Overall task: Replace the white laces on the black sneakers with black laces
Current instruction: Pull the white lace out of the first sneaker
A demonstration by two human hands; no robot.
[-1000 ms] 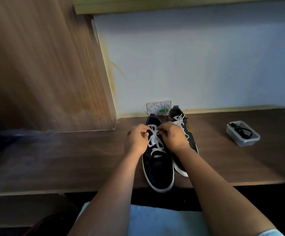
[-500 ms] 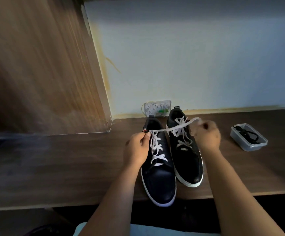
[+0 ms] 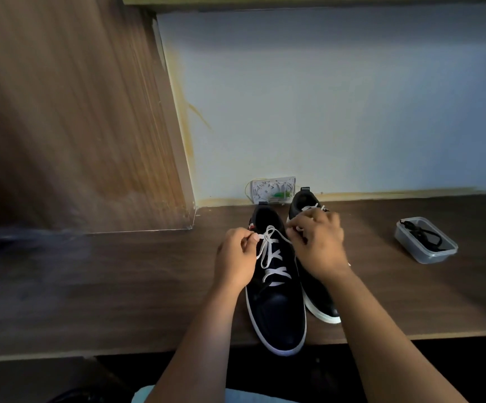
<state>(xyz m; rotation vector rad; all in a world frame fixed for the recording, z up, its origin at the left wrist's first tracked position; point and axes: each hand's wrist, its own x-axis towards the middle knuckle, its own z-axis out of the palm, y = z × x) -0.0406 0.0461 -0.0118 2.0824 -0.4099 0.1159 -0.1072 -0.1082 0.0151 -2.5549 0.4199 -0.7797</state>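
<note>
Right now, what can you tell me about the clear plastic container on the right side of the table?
The small clear plastic container is a shallow rectangular tub with rounded corners and no lid visible. It sits flat on the dark wooden table, turned at an angle, to the right of the two black sneakers and apart from them. Inside lies a loose bundle of black laces, resting on its floor. Neither hand touches it; nothing else is in contact with it.
</note>
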